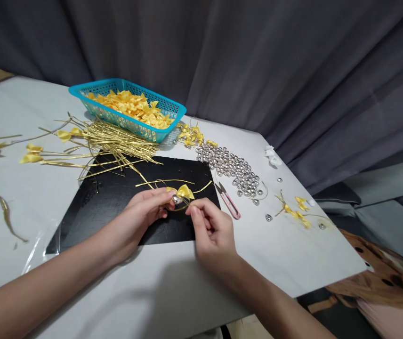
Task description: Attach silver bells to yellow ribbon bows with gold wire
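Before grey cloth curtains [173,52], over a black board [77,226], the left hand [148,207] is pinching a round silver bead [176,199] beside a yellow ribbon bow [186,191] while the right hand [213,226] is gripping thin gold cord [179,209], apparently tying, the next move probably calling for even tension.

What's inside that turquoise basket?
A heap of yellow bows shows in the turquoise basket. The upper bows cover whatever lies deeper, along with most of the bottom, so I cannot tell what is down there.
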Action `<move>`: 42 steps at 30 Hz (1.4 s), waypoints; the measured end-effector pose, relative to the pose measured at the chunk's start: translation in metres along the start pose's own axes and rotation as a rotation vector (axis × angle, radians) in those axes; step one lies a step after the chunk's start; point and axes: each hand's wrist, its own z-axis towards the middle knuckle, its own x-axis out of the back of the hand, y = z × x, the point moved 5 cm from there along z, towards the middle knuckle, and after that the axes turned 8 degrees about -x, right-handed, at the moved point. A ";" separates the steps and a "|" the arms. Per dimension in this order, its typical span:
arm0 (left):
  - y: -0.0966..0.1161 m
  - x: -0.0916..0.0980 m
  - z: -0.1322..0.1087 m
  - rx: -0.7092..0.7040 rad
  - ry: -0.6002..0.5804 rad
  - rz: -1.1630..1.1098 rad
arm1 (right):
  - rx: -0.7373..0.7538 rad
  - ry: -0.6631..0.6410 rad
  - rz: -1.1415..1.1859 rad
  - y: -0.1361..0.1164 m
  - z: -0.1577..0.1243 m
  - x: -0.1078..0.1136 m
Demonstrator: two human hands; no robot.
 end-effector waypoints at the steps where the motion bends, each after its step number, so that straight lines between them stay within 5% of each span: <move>1: 0.000 0.000 0.000 0.000 0.000 -0.001 | -0.002 0.001 -0.002 0.000 0.000 0.000; 13: 0.000 -0.001 0.000 -0.009 -0.026 0.031 | 0.001 -0.001 -0.037 0.000 0.001 0.001; 26: 0.001 -0.009 -0.005 -0.070 -0.180 0.342 | -0.070 0.009 0.033 0.002 0.010 0.014; 35: 0.003 -0.005 0.000 -0.030 -0.079 0.258 | -0.483 -0.209 0.656 0.023 0.012 0.007; 39: 0.003 -0.003 0.000 -0.033 -0.016 0.226 | -0.453 -0.099 0.776 0.022 0.009 0.006; 42: 0.002 0.000 0.000 -0.028 0.029 0.178 | -0.500 -0.235 0.716 0.022 0.005 -0.003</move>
